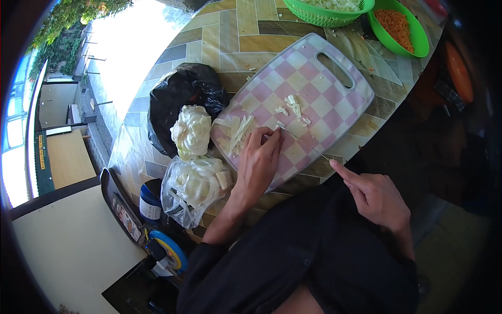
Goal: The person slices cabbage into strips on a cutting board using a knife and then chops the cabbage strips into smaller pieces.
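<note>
A pink and white checkered cutting board lies on the table. Pale cabbage strips rest at its left side, beside my left hand, whose fingers are bent together and press on a small pale piece at the board. Chopped bits lie near the board's middle. My right hand is closed round a knife, its index finger stretched along the back; the handle is hidden in the palm. The thin knife blade points up-left over the board, its tip close to my left fingertips.
A cabbage head sits against a black plastic bag. Nearer me is a clear bag with more cabbage. At the top right stand a green basket of shredded cabbage and a green bowl of shredded orange vegetable.
</note>
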The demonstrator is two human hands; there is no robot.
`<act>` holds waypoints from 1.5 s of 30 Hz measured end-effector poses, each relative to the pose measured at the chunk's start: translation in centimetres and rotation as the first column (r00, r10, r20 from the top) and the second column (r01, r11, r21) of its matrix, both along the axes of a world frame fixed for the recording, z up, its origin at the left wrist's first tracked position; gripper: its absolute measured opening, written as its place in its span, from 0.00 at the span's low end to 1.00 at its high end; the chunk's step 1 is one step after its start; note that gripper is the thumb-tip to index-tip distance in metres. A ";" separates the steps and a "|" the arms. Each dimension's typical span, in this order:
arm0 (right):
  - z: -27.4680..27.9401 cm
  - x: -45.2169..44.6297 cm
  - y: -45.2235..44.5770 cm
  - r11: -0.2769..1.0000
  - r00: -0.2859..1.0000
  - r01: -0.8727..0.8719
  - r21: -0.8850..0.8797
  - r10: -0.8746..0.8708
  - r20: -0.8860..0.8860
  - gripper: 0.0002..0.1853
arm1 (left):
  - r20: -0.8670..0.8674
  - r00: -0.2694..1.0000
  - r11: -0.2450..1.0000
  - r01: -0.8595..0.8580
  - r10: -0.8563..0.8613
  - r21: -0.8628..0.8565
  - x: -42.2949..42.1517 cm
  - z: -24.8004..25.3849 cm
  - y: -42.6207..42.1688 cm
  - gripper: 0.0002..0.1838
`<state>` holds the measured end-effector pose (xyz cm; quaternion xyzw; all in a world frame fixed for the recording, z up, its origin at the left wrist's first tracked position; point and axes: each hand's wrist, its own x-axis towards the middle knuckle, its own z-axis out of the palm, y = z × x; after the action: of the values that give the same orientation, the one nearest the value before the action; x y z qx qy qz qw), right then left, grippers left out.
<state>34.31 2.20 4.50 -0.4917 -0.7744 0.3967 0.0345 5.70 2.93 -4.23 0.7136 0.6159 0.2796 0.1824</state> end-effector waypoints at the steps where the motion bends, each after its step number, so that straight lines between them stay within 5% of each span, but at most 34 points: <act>1: -0.2 -0.1 -0.1 1.000 1.000 0.002 0.006 -0.002 0.005 0.31 | -0.005 1.000 1.000 -0.005 0.005 -0.010 0.0 0.1 0.0 0.12; 19: 0.5 0.3 -0.3 1.000 0.999 0.012 -0.024 -0.011 0.039 0.31 | -0.216 0.974 0.996 -0.055 0.069 0.072 -0.1 -0.1 -0.1 0.13; 29: 0.2 0.2 -0.1 0.998 0.996 0.061 0.010 -0.060 -0.072 0.33 | -0.151 0.983 0.988 -0.083 0.103 0.129 0.0 -1.0 0.2 0.10; 45: -0.9 -1.5 0.3 1.000 1.000 0.008 0.001 -0.008 0.017 0.31 | -0.176 0.981 0.993 -0.068 0.084 0.093 0.1 -0.3 0.1 0.10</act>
<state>32.83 2.50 3.58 -0.4981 -0.7729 0.3921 0.0294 5.77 3.08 -4.54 0.7190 0.6441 0.2472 0.0841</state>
